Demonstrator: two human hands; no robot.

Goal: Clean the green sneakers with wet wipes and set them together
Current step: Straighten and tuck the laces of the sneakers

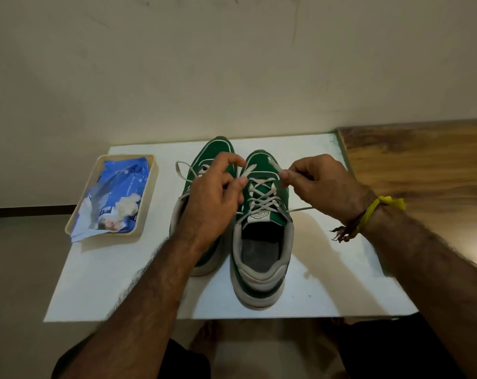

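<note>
Green suede sneakers sit paired at bench centre, left hand and right hand each in a pinch grip on a white lace end, likely tidying laces; blue wet-wipe pack at 9 o'clock.
</note>
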